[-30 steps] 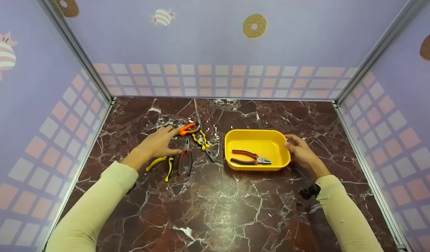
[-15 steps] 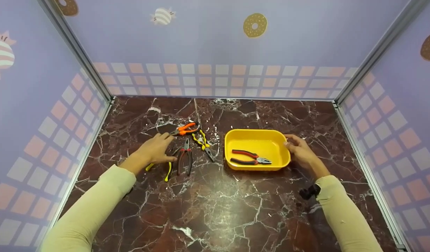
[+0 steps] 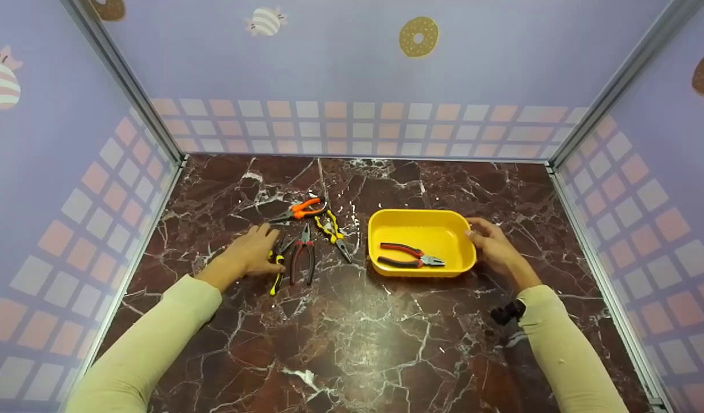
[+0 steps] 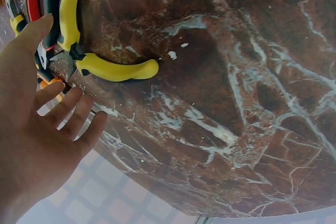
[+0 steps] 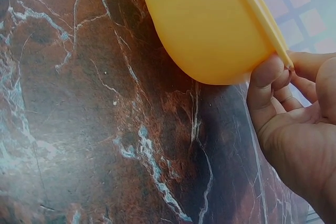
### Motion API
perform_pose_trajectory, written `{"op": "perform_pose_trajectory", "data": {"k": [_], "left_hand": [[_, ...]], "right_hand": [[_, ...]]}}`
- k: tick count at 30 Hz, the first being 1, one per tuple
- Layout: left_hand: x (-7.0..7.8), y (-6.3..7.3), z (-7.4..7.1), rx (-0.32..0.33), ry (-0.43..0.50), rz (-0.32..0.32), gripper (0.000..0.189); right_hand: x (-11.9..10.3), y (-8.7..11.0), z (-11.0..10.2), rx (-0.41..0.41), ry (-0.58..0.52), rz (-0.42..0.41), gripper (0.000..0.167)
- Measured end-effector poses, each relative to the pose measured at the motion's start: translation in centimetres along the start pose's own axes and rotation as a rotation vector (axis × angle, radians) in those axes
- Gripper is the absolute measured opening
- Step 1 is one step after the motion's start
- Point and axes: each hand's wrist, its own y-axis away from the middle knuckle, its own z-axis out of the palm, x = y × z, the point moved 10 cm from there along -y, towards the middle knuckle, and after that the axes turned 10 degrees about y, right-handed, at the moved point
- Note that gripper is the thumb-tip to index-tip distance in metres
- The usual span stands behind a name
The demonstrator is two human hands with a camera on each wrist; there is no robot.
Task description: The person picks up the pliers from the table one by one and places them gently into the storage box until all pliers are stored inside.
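My left hand (image 3: 241, 255) hovers over yellow-handled cutting pliers (image 4: 118, 70), its thumb and fingers apart on either side of them and holding nothing. In the head view that hand hides part of their handles. Just right of it lie long-nose pliers with red and black handles (image 3: 311, 267). Orange-handled pliers (image 3: 300, 211) rest farther back, and yellow-and-black long-nose pliers (image 3: 336, 236) lie nearer the tub. With thumb and fingers my right hand (image 5: 299, 135) pinches the right rim of a yellow plastic tub (image 3: 438, 229). Inside the tub are red-and-black combination pliers (image 3: 422, 260).
Everything stands on a dark red marbled tabletop (image 3: 352, 338). Patterned panels enclose it at the back (image 3: 352, 63) and on both sides, joined by metal corner rails (image 3: 613, 77). Small white flecks are scattered near the pliers.
My left hand has drawn back left and nearer, away from the orange-handled pliers to the yellow-handled cutting pliers. My right hand and the tub hold their place.
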Motion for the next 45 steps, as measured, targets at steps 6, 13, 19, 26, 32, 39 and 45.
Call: {"op": "perform_pose_trajectory", "data": {"k": [6, 13, 19, 26, 32, 39, 45], "left_hand": [[-0.5, 0.3, 0.9, -0.025, 0.023, -0.038, 0.097], [-0.8, 0.6, 1.8, -0.028, 0.031, -0.048, 0.1], [-1.2, 0.8, 2.5, -0.061, 0.034, -0.092, 0.109], [-1.6, 0.8, 2.6, -0.115, 0.029, -0.134, 0.123], [-1.5, 0.9, 2.7, -0.152, 0.043, -0.158, 0.129], [-1.2, 0.8, 2.1, -0.141, 0.067, -0.142, 0.116], [-1.2, 0.8, 1.4, -0.103, 0.059, -0.11, 0.099]], "right_hand": [[0.1, 0.0, 0.1, -0.01, 0.0, 0.008, 0.048], [0.2, 0.0, 0.1, -0.003, -0.014, 0.0, 0.047], [0.4, 0.1, 0.0, 0.005, -0.013, 0.011, 0.045], [0.1, 0.2, 0.0, 0.009, -0.019, 0.003, 0.047], [0.0, 0.2, 0.0, 0.001, -0.023, -0.015, 0.048], [0.1, 0.2, -0.1, 0.006, -0.036, -0.021, 0.048], [0.0, 0.2, 0.0, 0.009, -0.028, -0.01, 0.049]]}}
